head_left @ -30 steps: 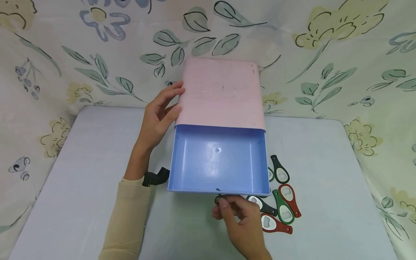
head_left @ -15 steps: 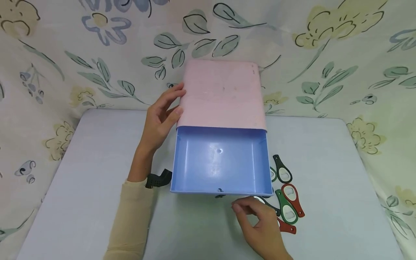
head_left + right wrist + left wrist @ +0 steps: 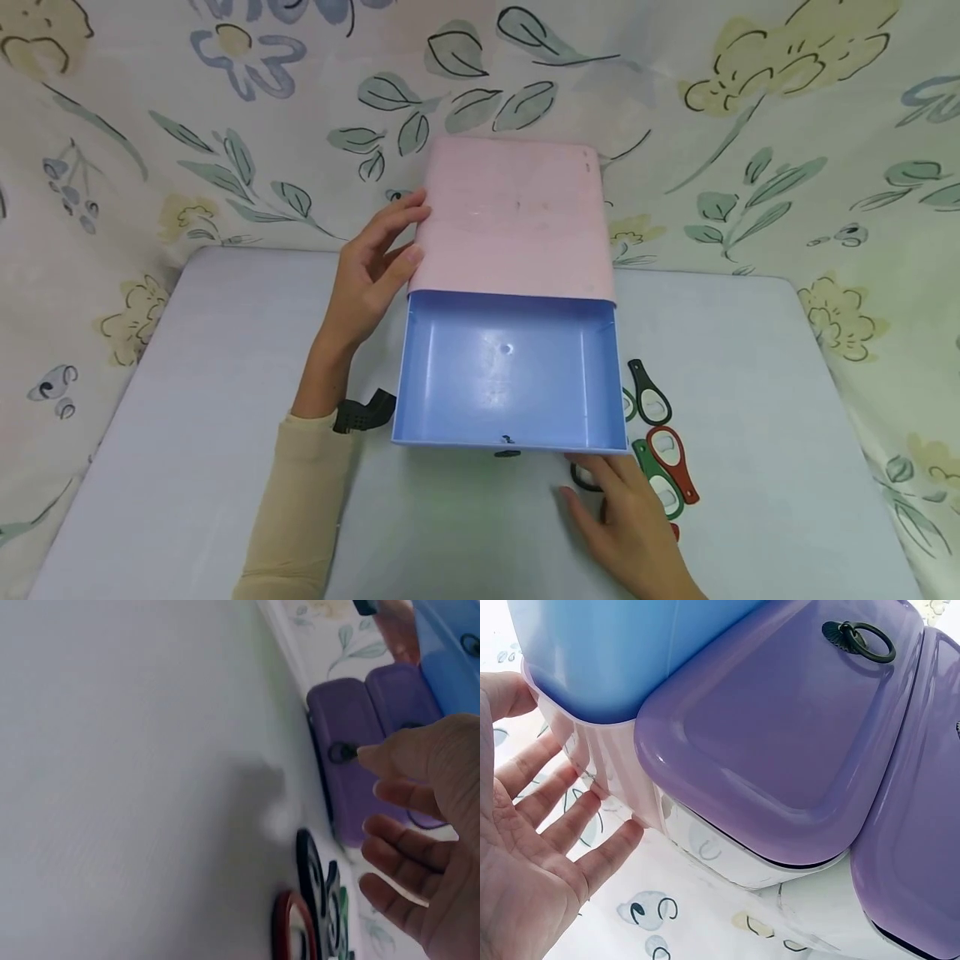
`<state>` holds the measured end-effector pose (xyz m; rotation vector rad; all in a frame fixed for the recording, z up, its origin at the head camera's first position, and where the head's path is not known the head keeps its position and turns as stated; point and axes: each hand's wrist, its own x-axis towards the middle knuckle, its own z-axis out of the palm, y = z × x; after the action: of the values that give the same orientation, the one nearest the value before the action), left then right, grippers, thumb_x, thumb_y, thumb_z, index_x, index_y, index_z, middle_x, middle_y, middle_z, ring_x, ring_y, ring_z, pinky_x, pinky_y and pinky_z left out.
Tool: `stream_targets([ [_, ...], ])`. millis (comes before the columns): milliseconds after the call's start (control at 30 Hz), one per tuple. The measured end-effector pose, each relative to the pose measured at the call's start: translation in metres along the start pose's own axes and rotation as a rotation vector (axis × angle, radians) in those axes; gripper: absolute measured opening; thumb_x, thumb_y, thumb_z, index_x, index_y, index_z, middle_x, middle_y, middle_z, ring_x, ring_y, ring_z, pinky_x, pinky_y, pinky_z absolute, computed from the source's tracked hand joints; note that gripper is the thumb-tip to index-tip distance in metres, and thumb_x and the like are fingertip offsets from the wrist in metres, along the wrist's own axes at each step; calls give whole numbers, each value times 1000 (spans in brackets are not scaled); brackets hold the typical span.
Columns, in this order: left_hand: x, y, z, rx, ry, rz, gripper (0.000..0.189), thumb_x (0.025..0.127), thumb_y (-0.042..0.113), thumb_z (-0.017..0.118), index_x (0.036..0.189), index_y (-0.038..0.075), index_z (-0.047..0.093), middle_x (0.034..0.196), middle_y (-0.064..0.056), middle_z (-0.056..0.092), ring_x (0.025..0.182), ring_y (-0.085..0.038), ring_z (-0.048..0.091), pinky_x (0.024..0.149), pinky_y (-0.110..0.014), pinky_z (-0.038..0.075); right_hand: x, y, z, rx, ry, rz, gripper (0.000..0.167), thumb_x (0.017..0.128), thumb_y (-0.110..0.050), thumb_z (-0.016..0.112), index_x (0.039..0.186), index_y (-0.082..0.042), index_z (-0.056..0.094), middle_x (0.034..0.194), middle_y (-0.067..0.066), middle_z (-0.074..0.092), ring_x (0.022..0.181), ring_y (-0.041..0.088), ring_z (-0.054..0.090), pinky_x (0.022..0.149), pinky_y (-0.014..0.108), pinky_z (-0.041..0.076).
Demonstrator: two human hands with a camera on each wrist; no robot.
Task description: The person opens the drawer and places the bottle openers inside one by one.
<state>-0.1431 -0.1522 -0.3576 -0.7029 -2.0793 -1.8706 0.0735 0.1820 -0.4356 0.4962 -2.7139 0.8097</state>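
Note:
A small cabinet with a pink top [image 3: 513,217] has its blue drawer [image 3: 487,375] pulled out, with bare floor inside. My left hand [image 3: 367,275] lies along the cabinet's left side; in the left wrist view its spread fingertips [image 3: 622,844] touch the pink wall. My right hand [image 3: 633,525] is below the drawer's front right corner, its fingers extended and holding nothing. It reaches over the bottle openers, covering some of them. A black opener [image 3: 651,393], a red opener [image 3: 673,462] and a green opener [image 3: 662,479] show beside it.
Under the blue drawer are closed purple drawers [image 3: 765,742] with dark metal ring pulls [image 3: 870,641]. Another ring pull [image 3: 507,454] is on the blue drawer's front. The white table [image 3: 247,333] meets a floral cloth [image 3: 300,100] behind.
My right hand has let go of the blue drawer's ring pull and moved right over the bottle openers, its fingers straightening. My left hand and the drawer have stayed put.

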Motion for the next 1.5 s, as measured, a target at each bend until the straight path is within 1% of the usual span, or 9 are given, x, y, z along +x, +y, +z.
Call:
stream_targets([
  [167, -1, 0, 0, 2, -3, -2, 48, 98, 8, 58, 145, -4, 59, 165, -6, 50, 155, -24, 47, 120, -41, 50, -3, 9, -2, -92, -8, 30, 54, 70, -9, 93, 120, -14, 73, 108, 0, 65, 89, 6, 49, 72, 17, 42],
  [300, -1, 1, 0, 1, -6, 0, 48, 98, 8, 58, 145, -3, 59, 164, -7, 50, 155, -24, 47, 120, -41, 49, -5, 15, -3, -123, -38, 67, 54, 70, -11, 95, 119, -12, 73, 100, 0, 64, 86, 6, 51, 68, 21, 50],
  [433, -1, 2, 1, -12, -1, 5, 48, 97, 7, 58, 144, -3, 59, 164, -8, 50, 154, -26, 47, 121, -42, 49, -7, 18, -3, -125, -63, 94, 56, 71, -13, 96, 122, -10, 73, 100, 1, 64, 86, 6, 52, 67, 22, 52],
  [667, 1, 2, 5, -27, -9, 5, 48, 98, 9, 58, 145, -4, 58, 165, -8, 49, 155, -25, 46, 121, -42, 48, -9, 17, 1, -179, -121, 160, 60, 70, -13, 98, 125, -7, 74, 95, 0, 60, 85, 7, 48, 66, 23, 49],
  [833, 0, 3, 3, -18, -3, -5, 48, 98, 9, 58, 144, -3, 59, 164, -7, 50, 154, -24, 47, 121, -42, 49, -9, 20, 5, -188, -111, 119, 59, 70, -11, 96, 124, -5, 74, 94, 2, 61, 86, 9, 48, 69, 28, 50],
  [967, 0, 4, 1, -13, -4, -5, 48, 98, 9, 58, 145, -3, 59, 164, -7, 50, 154, -25, 47, 120, -42, 49, -7, 22, 4, -194, -108, 96, 60, 70, -14, 97, 125, -7, 73, 92, 1, 60, 84, 9, 48, 66, 27, 49],
  [1133, -1, 1, -1, 2, 3, -6, 48, 98, 10, 58, 145, -2, 59, 165, -5, 50, 154, -24, 47, 119, -42, 50, -4, 26, 0, -199, -114, 94, 59, 70, -19, 97, 123, -7, 72, 98, 4, 65, 82, 11, 54, 64, 30, 50],
  [1233, -1, 1, -1, 3, 3, -8, 48, 98, 10, 58, 145, -3, 59, 165, -5, 49, 155, -24, 47, 120, -43, 50, -5, 27, -5, -207, -130, 117, 58, 70, -21, 97, 121, -7, 73, 104, 7, 68, 83, 11, 55, 63, 29, 49],
  [1500, 0, 2, 1, -11, 1, -17, 48, 98, 9, 57, 145, -3, 59, 165, -6, 49, 155, -25, 47, 120, -44, 49, -1, 27, -15, -239, -222, 191, 54, 72, -24, 95, 118, -6, 74, 98, 4, 65, 80, 11, 50, 59, 24, 43],
])
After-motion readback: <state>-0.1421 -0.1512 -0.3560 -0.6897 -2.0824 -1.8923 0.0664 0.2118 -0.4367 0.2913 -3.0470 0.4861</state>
